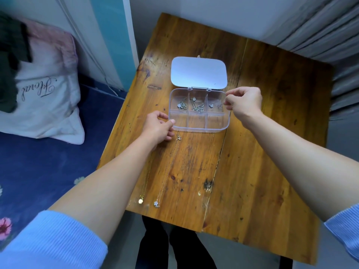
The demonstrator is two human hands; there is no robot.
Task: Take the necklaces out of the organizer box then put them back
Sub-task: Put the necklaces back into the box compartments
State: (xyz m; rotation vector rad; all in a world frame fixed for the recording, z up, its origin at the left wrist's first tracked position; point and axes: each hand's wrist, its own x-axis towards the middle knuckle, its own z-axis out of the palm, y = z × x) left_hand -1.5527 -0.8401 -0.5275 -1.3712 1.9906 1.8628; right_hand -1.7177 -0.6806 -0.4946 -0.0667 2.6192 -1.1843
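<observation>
Our left hand [158, 127] steadies the near-left corner of the clear plastic six-compartment organizer box [199, 124]; our right hand [242, 101] pinches something at its far-right compartment, probably a chain too fine to make out. Two thin pendant necklaces [165, 171] lie behind our left hand; three compartments hold others.

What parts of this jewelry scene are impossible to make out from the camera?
- Head view: whether the right hand pinches a chain at the organizer box; fingers curl over it and any chain is too thin.
- Tangled necklaces in the back compartments: too small to count.
- Top of the gold-pendant necklace: hidden under the left hand and forearm.
</observation>
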